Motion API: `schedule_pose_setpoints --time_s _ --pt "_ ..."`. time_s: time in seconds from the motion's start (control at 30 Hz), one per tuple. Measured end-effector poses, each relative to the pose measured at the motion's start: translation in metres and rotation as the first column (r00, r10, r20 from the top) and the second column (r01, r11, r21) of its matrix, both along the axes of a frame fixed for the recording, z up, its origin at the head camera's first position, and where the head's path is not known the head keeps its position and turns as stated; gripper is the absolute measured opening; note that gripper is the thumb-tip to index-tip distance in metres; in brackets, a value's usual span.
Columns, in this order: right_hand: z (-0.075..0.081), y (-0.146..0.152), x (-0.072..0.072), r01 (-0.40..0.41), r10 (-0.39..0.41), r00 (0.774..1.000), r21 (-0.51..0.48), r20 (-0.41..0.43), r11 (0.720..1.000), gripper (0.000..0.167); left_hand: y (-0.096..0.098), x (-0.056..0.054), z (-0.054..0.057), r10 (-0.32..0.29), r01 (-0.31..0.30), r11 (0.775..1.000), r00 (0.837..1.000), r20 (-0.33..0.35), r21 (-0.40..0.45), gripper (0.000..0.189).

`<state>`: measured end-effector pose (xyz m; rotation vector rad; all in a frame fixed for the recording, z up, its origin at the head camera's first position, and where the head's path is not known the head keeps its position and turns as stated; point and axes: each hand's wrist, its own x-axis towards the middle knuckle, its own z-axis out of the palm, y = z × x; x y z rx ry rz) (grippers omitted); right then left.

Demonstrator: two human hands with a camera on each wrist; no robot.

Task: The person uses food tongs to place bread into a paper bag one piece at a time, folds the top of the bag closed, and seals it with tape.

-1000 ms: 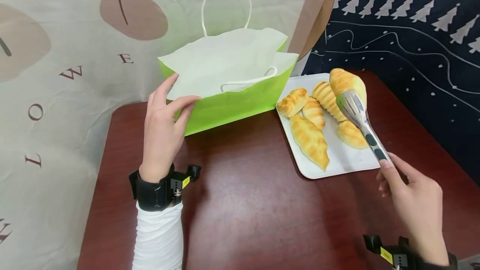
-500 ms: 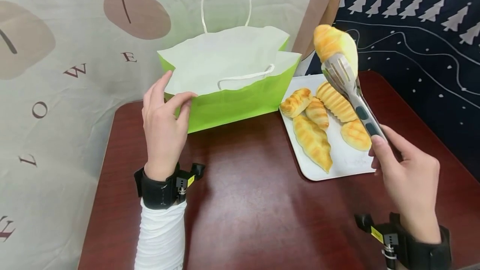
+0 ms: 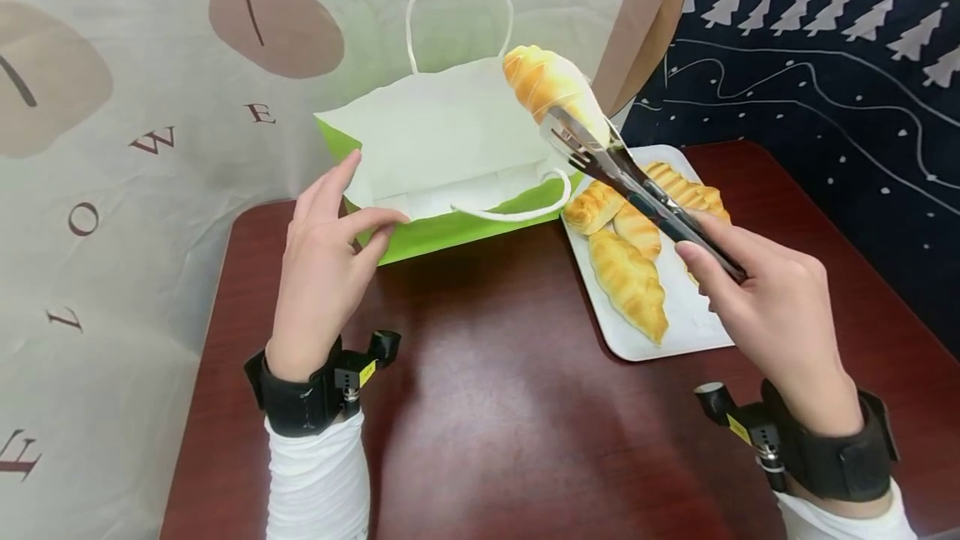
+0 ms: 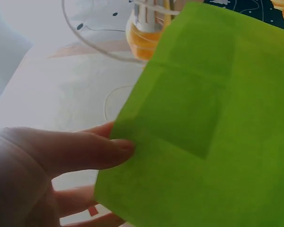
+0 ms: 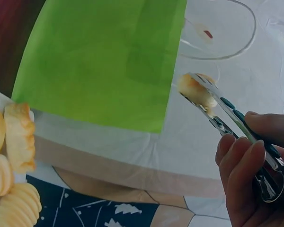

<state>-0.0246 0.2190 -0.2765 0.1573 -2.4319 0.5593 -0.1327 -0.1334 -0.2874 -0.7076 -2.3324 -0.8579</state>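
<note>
My left hand (image 3: 322, 248) pinches the near left rim of a green paper bag (image 3: 480, 232) with a white inside; in the left wrist view the thumb presses on the green side (image 4: 189, 118). The bag stands upright with its mouth spread and two white cord handles. My right hand (image 3: 765, 298) grips metal tongs (image 3: 637, 190). Between the tongs' ends a golden bread roll (image 3: 551, 86) is clamped, held up by the bag's right rim and above the tray. The right wrist view shows the roll (image 5: 196, 90) beyond the bag's edge, apart from it.
A white tray (image 3: 675, 340) stands right of the bag with several breads, among them a long pastry (image 3: 628, 286); the right hand and tongs cover part of it. The dark red table (image 3: 510, 407) meets a patterned cloth (image 3: 165, 215) behind and a navy cloth (image 3: 810, 90) at right.
The tongs lifted the roll off the tray, then moved left toward the bag. The left hand still holds the rim; the bag's mouth is spread wider and the near handle hangs lower.
</note>
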Motion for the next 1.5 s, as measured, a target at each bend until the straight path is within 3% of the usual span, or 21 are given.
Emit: schedule_pose_setpoints --time_s 0.23,0.5,0.7,0.87,1.03,1.23,1.5 --pt "0.003 0.002 0.004 -0.063 0.057 0.997 0.145 0.044 0.987 0.038 0.004 0.017 0.001 -0.078 0.077 0.995 0.997 -0.018 -0.067 0.013" --pt "0.024 -0.001 -0.006 -0.153 0.091 0.979 0.354 0.185 0.923 0.030 0.007 0.030 0.003 -0.113 0.112 0.988 0.994 -0.003 -0.108 0.019" --pt "0.031 -0.014 -0.028 -0.190 0.076 0.956 0.399 0.284 0.897 0.022 0.008 0.027 0.002 -0.106 0.105 0.989 0.994 -0.004 -0.102 0.018" --pt "0.029 -0.025 -0.045 -0.229 0.095 0.948 0.443 0.305 0.867 0.009 0.009 0.027 0.001 -0.086 0.085 0.992 0.996 -0.001 -0.098 0.018" --pt "0.028 -0.033 -0.056 -0.267 0.122 0.943 0.484 0.311 0.833 0.030 0.009 0.027 0.002 -0.070 0.070 0.993 0.998 0.005 -0.096 0.021" --pt "0.028 -0.038 -0.057 -0.283 0.090 0.917 0.474 0.389 0.834 0.026 0.009 0.025 0.001 -0.061 0.061 0.994 0.998 0.008 -0.088 0.022" --pt "0.024 -0.040 -0.059 -0.268 0.078 0.916 0.456 0.393 0.849 0.020 0.008 0.022 0.000 -0.062 0.063 0.995 0.998 0.003 -0.074 0.022"
